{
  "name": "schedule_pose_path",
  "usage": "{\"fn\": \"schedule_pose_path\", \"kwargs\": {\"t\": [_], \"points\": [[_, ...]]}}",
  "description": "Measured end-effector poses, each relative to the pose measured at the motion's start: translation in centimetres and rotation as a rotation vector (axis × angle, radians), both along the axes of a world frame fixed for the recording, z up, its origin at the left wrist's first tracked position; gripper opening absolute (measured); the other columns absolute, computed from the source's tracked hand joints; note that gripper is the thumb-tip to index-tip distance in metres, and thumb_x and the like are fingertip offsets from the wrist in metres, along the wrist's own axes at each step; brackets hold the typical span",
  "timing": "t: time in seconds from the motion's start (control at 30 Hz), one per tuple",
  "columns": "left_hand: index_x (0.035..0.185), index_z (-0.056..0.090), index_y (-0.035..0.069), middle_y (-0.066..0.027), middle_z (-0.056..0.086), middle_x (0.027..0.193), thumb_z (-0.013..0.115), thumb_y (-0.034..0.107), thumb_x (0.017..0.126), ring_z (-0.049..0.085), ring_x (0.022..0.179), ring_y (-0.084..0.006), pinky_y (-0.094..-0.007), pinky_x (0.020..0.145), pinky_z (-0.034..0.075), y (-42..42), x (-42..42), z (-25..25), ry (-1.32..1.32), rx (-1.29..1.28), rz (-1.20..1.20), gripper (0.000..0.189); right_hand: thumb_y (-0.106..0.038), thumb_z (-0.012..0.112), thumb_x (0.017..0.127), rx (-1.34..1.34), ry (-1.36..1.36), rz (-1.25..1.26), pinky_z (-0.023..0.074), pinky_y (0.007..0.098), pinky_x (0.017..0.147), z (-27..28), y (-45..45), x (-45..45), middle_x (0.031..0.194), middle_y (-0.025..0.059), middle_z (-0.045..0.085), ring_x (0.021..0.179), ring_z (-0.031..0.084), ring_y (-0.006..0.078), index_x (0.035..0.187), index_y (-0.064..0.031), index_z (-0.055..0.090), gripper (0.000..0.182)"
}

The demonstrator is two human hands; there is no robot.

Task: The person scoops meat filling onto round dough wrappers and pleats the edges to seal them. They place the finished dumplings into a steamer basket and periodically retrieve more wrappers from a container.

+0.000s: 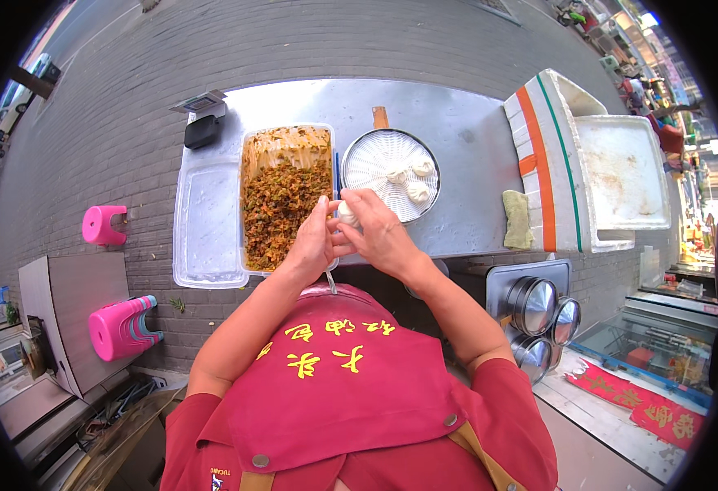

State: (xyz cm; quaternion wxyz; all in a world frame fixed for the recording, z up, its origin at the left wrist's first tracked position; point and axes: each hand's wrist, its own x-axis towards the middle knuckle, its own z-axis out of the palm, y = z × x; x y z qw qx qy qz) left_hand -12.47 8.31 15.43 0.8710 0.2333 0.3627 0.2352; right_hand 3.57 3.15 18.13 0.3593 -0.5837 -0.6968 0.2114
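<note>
A small white dough bun [347, 215] sits between my two hands, partly covered by the fingers. My left hand [317, 236] cups it from the left, while my right hand [376, 228] has its fingertips around it. Just left of them is a clear plastic box [334, 147] of chopped orange-brown filling [282, 212]. Part of a spoon-like handle [331, 282] shows at the box's near right corner. Beyond my right hand stands a round metal steamer [437, 184], lined with a white woven mat [371, 156]. Three pleated buns, one of them a central bun [396, 175], rest on the mat.
A metal table [469, 172] carries everything. Left of the filling lies a clear lid [208, 227], with a black case [202, 131] behind. A foam box [534, 166] and a folded cloth [517, 219] occupy the right end. Metal steamers [534, 307] stand lower right; pink stools [113, 331] stand left.
</note>
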Motion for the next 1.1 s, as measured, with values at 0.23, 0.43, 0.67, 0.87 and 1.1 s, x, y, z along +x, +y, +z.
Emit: {"fn": "schedule_pose_path", "kwargs": {"t": [0.23,0.43,0.67,0.87,1.1], "points": [[0.131,0.054,0.002,-0.0154,0.066,0.124,0.037,0.041,0.111,0.069,0.104,-0.0227,-0.0363,0.088,0.057,-0.8,-8.2,-1.2,0.174,0.101,0.212,0.047,-0.013,0.074,0.085,-0.058,-0.28,-0.29,0.0515,0.0449,0.095,-4.4,9.3,15.3,0.114,0.0234,0.064,0.108,0.062,0.0401,0.123,0.0024,0.063,0.043],[0.13,0.054,0.002,-0.0129,0.067,0.12,0.04,0.037,0.11,0.067,0.1,-0.0201,-0.0342,0.086,0.056,-3.7,-15.3,-3.1,0.302,0.076,0.459,0.043,-0.015,0.073,0.087,-0.209,-0.464,-0.2,0.0528,0.0434,0.095,-9.5,12.1,16.6,0.121,0.0205,0.061,0.108,0.064,0.0373,0.121,0.0027,0.064,0.039],[0.13,0.054,0.0,-0.0143,0.066,0.12,0.041,0.036,0.11,0.067,0.098,-0.0199,-0.0347,0.085,0.056,-6.1,-18.5,-4.4,0.388,0.032,0.573,0.043,-0.015,0.07,0.088,-0.3,-0.513,-0.105,0.0531,0.0439,0.093,-8.3,12.6,17.5,0.118,0.019,0.063,0.106,0.064,0.0373,0.116,-0.0003,0.065,0.032],[0.131,0.053,0.0,-0.0138,0.065,0.121,0.041,0.035,0.11,0.066,0.101,-0.0202,-0.0348,0.087,0.055,-5.1,-17.6,-4.0,0.357,0.044,0.546,0.042,-0.015,0.07,0.089,-0.216,-0.471,-0.107,0.0527,0.0434,0.093,-8.5,12.0,17.3,0.117,0.0183,0.064,0.107,0.064,0.0376,0.115,-0.0008,0.066,0.029],[0.131,0.053,0.001,-0.0126,0.065,0.121,0.04,0.034,0.111,0.065,0.102,-0.0197,-0.0348,0.088,0.055,-4.6,-17.3,-3.5,0.343,0.066,0.505,0.041,-0.025,0.072,0.09,-0.256,-0.398,-0.173,0.0534,0.0411,0.095,-7.2,11.8,17.7,0.123,0.02,0.066,0.112,0.065,0.0337,0.124,-0.0017,0.067,0.042]]}}
